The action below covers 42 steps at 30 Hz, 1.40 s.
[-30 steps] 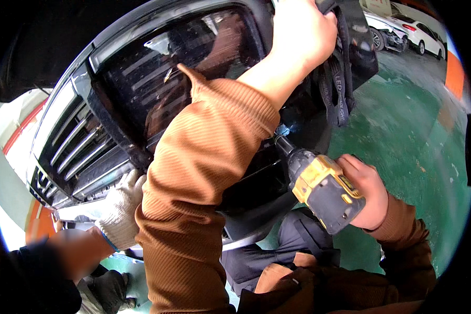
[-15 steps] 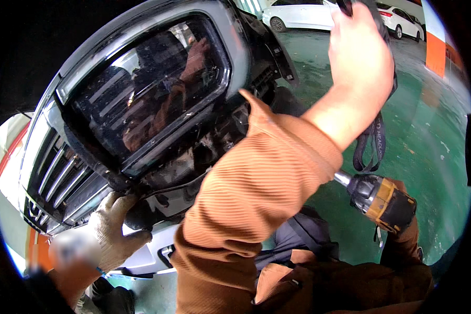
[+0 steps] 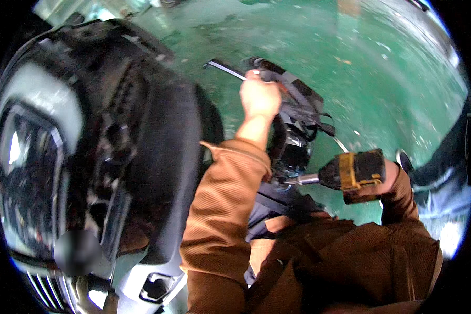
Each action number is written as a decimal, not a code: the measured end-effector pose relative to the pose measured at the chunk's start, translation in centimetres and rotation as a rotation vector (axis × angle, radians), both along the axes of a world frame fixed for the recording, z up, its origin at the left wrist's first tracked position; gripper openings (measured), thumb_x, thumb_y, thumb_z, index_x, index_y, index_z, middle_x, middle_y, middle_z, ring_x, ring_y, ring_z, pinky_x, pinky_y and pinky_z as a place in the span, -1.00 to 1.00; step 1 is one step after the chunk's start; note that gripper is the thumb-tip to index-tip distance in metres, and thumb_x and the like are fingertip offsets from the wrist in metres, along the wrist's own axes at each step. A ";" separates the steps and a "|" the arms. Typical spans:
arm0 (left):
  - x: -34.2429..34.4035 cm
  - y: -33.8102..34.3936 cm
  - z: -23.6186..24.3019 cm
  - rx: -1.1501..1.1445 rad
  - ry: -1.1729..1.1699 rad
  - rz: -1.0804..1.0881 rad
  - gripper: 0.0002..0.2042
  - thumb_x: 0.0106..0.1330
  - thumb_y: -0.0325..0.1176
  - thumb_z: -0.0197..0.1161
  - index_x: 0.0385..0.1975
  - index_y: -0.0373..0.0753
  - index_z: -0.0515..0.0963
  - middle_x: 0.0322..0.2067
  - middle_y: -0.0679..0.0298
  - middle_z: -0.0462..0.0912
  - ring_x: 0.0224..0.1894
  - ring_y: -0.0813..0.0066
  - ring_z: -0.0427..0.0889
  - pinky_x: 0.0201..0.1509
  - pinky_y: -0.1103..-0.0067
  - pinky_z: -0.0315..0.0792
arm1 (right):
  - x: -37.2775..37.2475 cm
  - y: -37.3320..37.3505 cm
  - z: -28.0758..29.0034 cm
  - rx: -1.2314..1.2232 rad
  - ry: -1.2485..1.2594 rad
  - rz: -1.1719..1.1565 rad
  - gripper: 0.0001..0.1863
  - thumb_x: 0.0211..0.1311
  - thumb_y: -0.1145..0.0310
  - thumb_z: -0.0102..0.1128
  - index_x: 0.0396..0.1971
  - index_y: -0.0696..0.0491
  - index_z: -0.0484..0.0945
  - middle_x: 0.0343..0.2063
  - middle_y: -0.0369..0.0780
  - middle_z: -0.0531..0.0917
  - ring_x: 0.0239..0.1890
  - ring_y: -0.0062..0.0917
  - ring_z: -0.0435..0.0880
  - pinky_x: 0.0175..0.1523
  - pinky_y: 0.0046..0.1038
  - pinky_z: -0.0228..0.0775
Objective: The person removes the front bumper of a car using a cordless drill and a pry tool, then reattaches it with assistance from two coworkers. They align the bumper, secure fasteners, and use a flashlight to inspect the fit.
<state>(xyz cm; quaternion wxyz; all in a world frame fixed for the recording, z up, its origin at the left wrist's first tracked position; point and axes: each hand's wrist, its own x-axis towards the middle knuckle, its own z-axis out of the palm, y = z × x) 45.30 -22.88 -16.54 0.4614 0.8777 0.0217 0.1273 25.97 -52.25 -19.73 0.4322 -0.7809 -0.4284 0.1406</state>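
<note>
My left hand is closed around a dark item with black straps, held out over the floor. A narrow dark bar with a pale edge sticks out to the left of the fingers. Motion blur hides what kind of item it is. At the right, my right hand grips a yellow and black cordless driver. Its silver socket points left, toward a dark shiny object below the straps. To the left of my left arm stands the car front with its headlight.
A black wheel-arch edge lies close to my left sleeve. The bumper and grille slats are at the lower left. Another person's blue-jeaned leg is at the right. Green floor spreads beyond.
My view has swung right, so the car sits farther left. My left hand has come down and in from the upper right with the strapped item. The driver stays in my right hand.
</note>
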 end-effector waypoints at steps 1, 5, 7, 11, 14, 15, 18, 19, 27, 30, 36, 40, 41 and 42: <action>0.5 0.4 -1.1 -0.020 -0.002 0.022 -0.68 0.14 -0.49 0.26 -0.08 -0.41 0.58 -0.20 -0.14 0.74 -0.07 -0.05 0.75 0.05 0.28 0.58 | 0.1 0.1 0.2 -0.011 -0.063 0.002 -0.57 0.09 0.29 0.51 -0.03 0.06 0.66 -0.09 -0.14 0.74 -0.05 -0.20 0.72 0.12 -0.23 0.53; 1.5 1.5 -5.1 -0.337 0.169 0.050 -0.63 0.12 -0.54 0.21 -0.03 -0.39 0.60 -0.23 0.05 0.75 -0.18 0.23 0.75 0.00 0.43 0.56 | 1.2 0.5 1.5 -0.002 -0.103 0.019 -0.64 0.06 0.30 0.51 -0.13 0.08 0.67 -0.21 -0.14 0.76 -0.16 -0.18 0.73 0.00 -0.23 0.58; 1.9 1.7 -6.8 -0.340 0.191 0.070 -0.63 0.12 -0.54 0.23 -0.02 -0.39 0.59 -0.21 0.05 0.75 -0.18 0.22 0.75 0.00 0.43 0.56 | 1.7 0.5 1.9 -0.047 -0.098 0.055 -0.63 0.05 0.28 0.53 -0.15 0.08 0.68 -0.22 -0.14 0.76 -0.16 -0.18 0.74 0.00 -0.24 0.59; 1.6 2.6 -10.3 -0.257 0.205 0.096 -0.62 0.12 -0.53 0.24 -0.01 -0.39 0.58 -0.21 0.05 0.75 -0.17 0.23 0.75 0.00 0.42 0.56 | 2.4 0.2 1.5 -0.100 0.047 0.058 -0.59 0.02 0.25 0.57 -0.14 0.07 0.68 -0.19 -0.12 0.76 -0.13 -0.18 0.73 0.01 -0.25 0.60; 0.9 3.5 -11.9 -0.272 0.203 0.140 -0.64 0.12 -0.52 0.25 -0.04 -0.38 0.59 -0.24 0.06 0.75 -0.19 0.22 0.74 0.00 0.41 0.56 | 3.2 -0.1 0.3 0.009 0.170 -0.004 -0.55 0.00 0.35 0.55 -0.07 0.10 0.65 -0.16 -0.15 0.76 -0.10 -0.27 0.75 0.02 -0.26 0.59; 0.8 3.8 -12.1 -0.261 0.195 0.150 -0.65 0.12 -0.52 0.26 -0.04 -0.38 0.59 -0.25 0.07 0.75 -0.21 0.24 0.74 -0.02 0.42 0.56 | 3.6 -0.1 -0.1 0.031 0.180 -0.025 -0.54 0.00 0.38 0.54 -0.04 0.11 0.65 -0.15 -0.16 0.76 -0.09 -0.30 0.75 0.03 -0.26 0.58; 0.1 4.2 -12.6 -0.284 0.196 0.148 -0.68 0.12 -0.56 0.26 -0.08 -0.38 0.58 -0.31 0.16 0.72 -0.30 0.37 0.69 -0.11 0.47 0.56 | 4.4 0.1 -2.5 -0.007 0.469 -0.120 -0.54 0.03 0.49 0.50 0.00 0.12 0.64 -0.16 -0.22 0.78 -0.14 -0.45 0.76 0.01 -0.38 0.60; -0.1 4.3 -12.7 -0.351 0.209 0.138 -0.68 0.12 -0.57 0.26 -0.08 -0.38 0.58 -0.31 0.18 0.71 -0.30 0.40 0.67 -0.13 0.48 0.55 | 4.9 0.1 -3.6 0.007 0.485 -0.135 -0.57 0.06 0.50 0.48 0.00 0.11 0.65 -0.18 -0.22 0.79 -0.19 -0.50 0.76 -0.06 -0.42 0.62; -1.5 4.6 -12.6 -0.615 0.308 0.049 -0.59 0.20 -0.57 0.35 0.09 -0.40 0.53 -0.21 0.24 0.68 -0.20 0.46 0.62 -0.07 0.48 0.52 | 7.9 -3.7 -23.5 -0.043 0.868 -0.691 -0.62 0.14 0.33 0.40 -0.03 0.10 0.66 -0.25 -0.21 0.76 -0.19 -0.43 0.74 -0.05 -0.35 0.59; -1.7 4.5 -12.3 -0.579 0.307 0.078 -0.61 0.20 -0.58 0.34 0.05 -0.41 0.53 -0.20 0.24 0.68 -0.21 0.44 0.62 -0.06 0.47 0.52 | 6.5 -1.4 -36.1 -0.358 0.824 -0.983 -0.50 0.02 0.30 0.46 -0.01 0.11 0.57 -0.18 -0.07 0.74 -0.08 -0.21 0.74 0.02 -0.24 0.58; -1.9 4.8 -13.3 -0.654 0.228 0.015 -0.74 0.14 -0.57 0.28 -0.14 -0.35 0.57 -0.40 0.34 0.63 -0.37 0.56 0.55 -0.28 0.54 0.49 | 1.3 2.8 -47.1 -0.740 0.643 -1.024 -0.48 0.06 0.32 0.48 0.05 0.09 0.55 0.03 0.06 0.67 0.15 0.03 0.61 0.23 -0.10 0.48; -1.0 5.3 -15.1 -0.133 0.244 -0.049 -0.71 0.11 -0.48 0.33 -0.15 -0.34 0.56 -0.31 0.11 0.70 -0.29 0.31 0.67 -0.14 0.36 0.57 | 5.9 4.2 -35.9 -0.182 0.599 -1.010 -0.62 0.31 0.36 0.22 0.11 0.10 0.59 0.01 -0.09 0.72 0.13 -0.26 0.66 0.24 -0.28 0.48; -0.7 4.6 -15.7 -0.216 0.234 0.066 -0.71 0.07 -0.46 0.33 -0.18 -0.37 0.56 -0.34 0.01 0.70 -0.30 0.17 0.69 -0.13 0.31 0.58 | 6.8 4.5 -31.4 0.028 0.566 -0.935 -0.66 0.37 0.32 0.23 0.07 0.13 0.59 -0.13 -0.18 0.68 -0.07 -0.44 0.60 0.04 -0.38 0.45; -0.5 4.3 -16.1 -0.110 0.120 0.082 -0.72 0.06 -0.46 0.31 -0.20 -0.37 0.56 -0.37 0.00 0.70 -0.29 0.13 0.71 -0.13 0.29 0.59 | 7.7 4.8 -26.7 0.307 0.700 -0.849 -0.68 0.43 0.28 0.23 0.03 0.17 0.59 -0.26 -0.28 0.65 -0.26 -0.61 0.54 -0.15 -0.49 0.43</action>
